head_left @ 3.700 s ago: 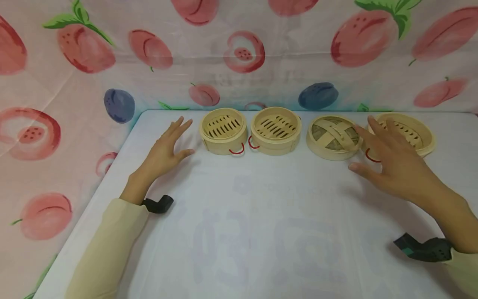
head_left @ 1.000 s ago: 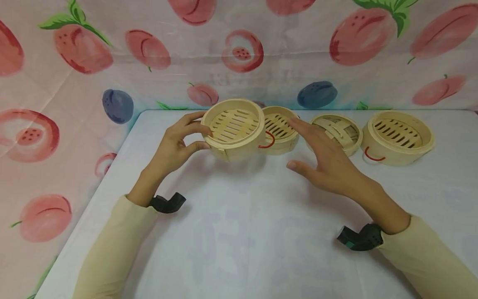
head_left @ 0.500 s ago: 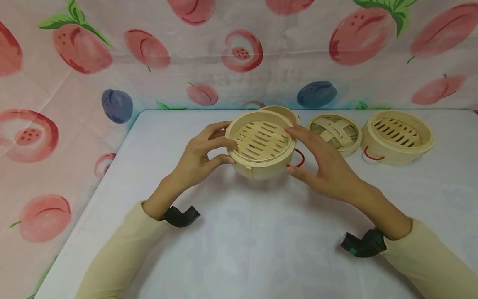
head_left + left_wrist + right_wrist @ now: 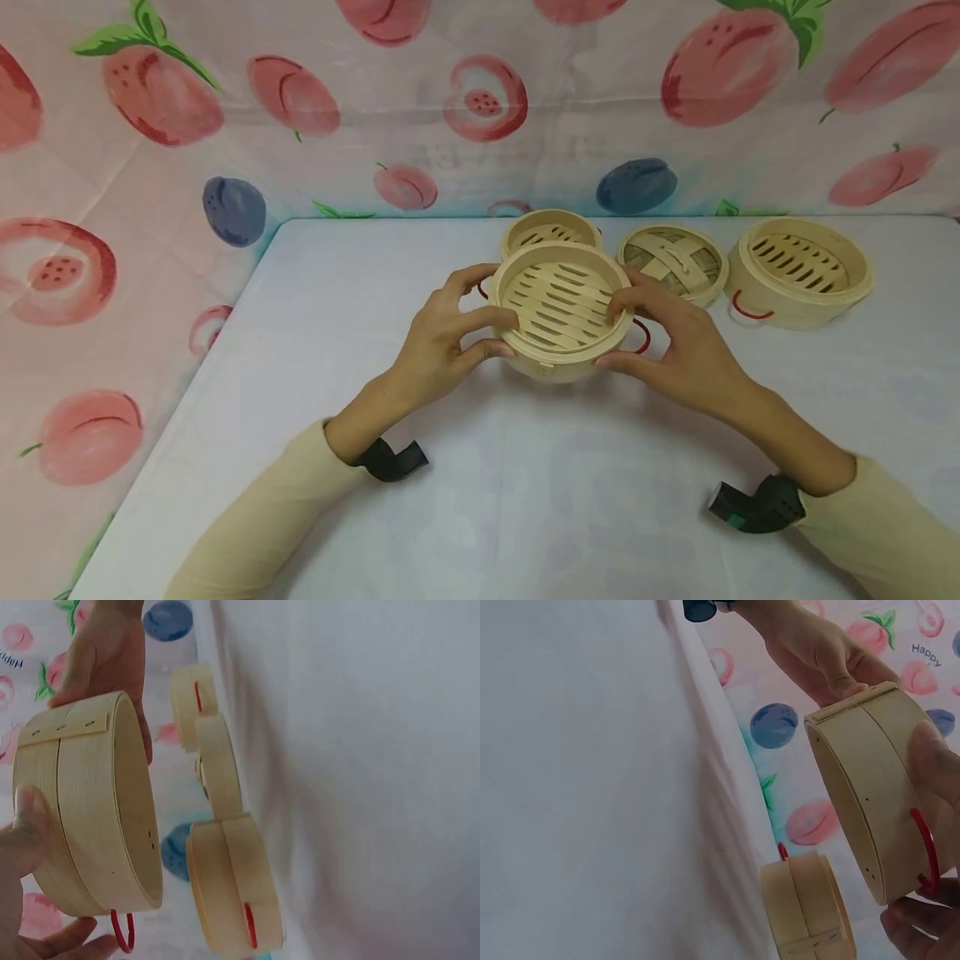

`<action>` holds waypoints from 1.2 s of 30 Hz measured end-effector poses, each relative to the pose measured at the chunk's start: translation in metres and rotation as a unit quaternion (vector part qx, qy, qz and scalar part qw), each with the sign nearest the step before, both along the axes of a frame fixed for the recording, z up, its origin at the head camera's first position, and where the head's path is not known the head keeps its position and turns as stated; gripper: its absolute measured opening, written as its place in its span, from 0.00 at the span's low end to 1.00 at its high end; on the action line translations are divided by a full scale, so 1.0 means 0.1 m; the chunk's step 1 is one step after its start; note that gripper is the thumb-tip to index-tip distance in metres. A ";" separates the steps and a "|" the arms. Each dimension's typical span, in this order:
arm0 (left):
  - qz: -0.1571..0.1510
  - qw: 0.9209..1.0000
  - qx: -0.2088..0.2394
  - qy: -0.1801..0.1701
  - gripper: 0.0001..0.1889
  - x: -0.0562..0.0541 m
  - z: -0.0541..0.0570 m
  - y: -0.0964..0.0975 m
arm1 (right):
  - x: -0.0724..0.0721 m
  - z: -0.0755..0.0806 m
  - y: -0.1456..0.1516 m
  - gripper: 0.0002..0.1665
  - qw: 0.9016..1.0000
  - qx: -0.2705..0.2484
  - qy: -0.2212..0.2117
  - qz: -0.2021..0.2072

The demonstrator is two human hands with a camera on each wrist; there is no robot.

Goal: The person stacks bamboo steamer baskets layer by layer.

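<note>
Between both hands a round bamboo steamer basket [image 4: 562,312] with a slatted floor and red cord handles is held up, tipped toward the head camera. My left hand [image 4: 442,337] grips its left side, thumb on the outer wall and fingertips over the rim. On the opposite side my right hand [image 4: 678,342] grips it the same way, close to a red handle [image 4: 642,336]. The wrist views show the basket raised off the table, its underside rim [image 4: 139,817] facing the tabletop. Behind it, partly hidden, stands a second steamer basket [image 4: 551,222].
A woven bamboo steamer lid [image 4: 672,262] lies right of the second basket, and a taller steamer basket [image 4: 798,271] stands beside it. A white cloth [image 4: 495,500] covers the table. At the back hangs a fruit-print cloth [image 4: 570,133].
My left hand has lifted the leftmost steamer basket from the back row and carried it right and nearer. My right hand has come from the right and now grips it too.
</note>
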State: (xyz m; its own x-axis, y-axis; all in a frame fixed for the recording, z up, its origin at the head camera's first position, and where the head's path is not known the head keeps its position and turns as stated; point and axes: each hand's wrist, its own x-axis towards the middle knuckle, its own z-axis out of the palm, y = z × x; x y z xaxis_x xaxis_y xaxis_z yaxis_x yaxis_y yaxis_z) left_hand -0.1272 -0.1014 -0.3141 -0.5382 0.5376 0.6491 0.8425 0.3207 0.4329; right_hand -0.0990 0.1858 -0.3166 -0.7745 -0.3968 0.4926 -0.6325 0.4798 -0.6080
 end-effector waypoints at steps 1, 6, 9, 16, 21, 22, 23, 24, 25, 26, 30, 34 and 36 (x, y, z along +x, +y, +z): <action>0.004 1.000 -0.003 0.001 0.18 0.02 -0.01 0.02 | 0.01 -0.01 0.02 0.32 1.000 -0.003 -0.002 0.003; -0.002 1.000 -0.008 -0.013 0.17 0.05 -0.08 0.08 | 0.05 -0.09 0.12 0.32 1.000 -0.011 -0.020 0.016; -0.020 0.999 -0.005 -0.033 0.18 0.05 -0.12 0.09 | 0.06 -0.14 0.18 0.32 0.999 -0.021 -0.036 0.027; -0.069 0.994 -0.003 -0.079 0.21 -0.02 -0.24 0.11 | 0.03 -0.26 0.31 0.33 0.993 -0.060 -0.068 0.077; -0.076 0.994 -0.011 -0.084 0.19 -0.06 -0.31 0.15 | -0.02 -0.33 0.37 0.32 0.985 -0.086 -0.104 0.111; -0.074 0.994 -0.012 -0.082 0.19 -0.07 -0.33 0.16 | -0.03 -0.35 0.38 0.32 0.983 -0.090 -0.110 0.117; -0.071 0.994 -0.014 -0.082 0.19 -0.07 -0.34 0.16 | -0.04 -0.37 0.38 0.32 0.981 -0.093 -0.115 0.123; -0.067 0.994 -0.016 -0.081 0.19 -0.07 -0.36 0.17 | -0.05 -0.38 0.39 0.32 0.980 -0.095 -0.116 0.129; -0.063 0.994 -0.018 -0.083 0.19 -0.07 -0.38 0.17 | -0.06 -0.40 0.40 0.31 0.979 -0.097 -0.119 0.134; -0.059 0.994 -0.020 -0.087 0.19 -0.06 -0.39 0.18 | -0.07 -0.42 0.40 0.31 0.978 -0.100 -0.122 0.140; -0.045 0.993 -0.024 -0.105 0.19 -0.05 -0.46 0.20 | -0.09 -0.49 0.41 0.30 0.972 -0.111 -0.136 0.158; -0.035 0.992 -0.021 -0.117 0.19 -0.04 -0.52 0.22 | -0.09 -0.54 0.43 0.30 0.968 -0.120 -0.151 0.162; -0.029 0.992 -0.019 -0.118 0.19 -0.04 -0.54 0.23 | -0.09 -0.56 0.43 0.30 0.967 -0.123 -0.152 0.164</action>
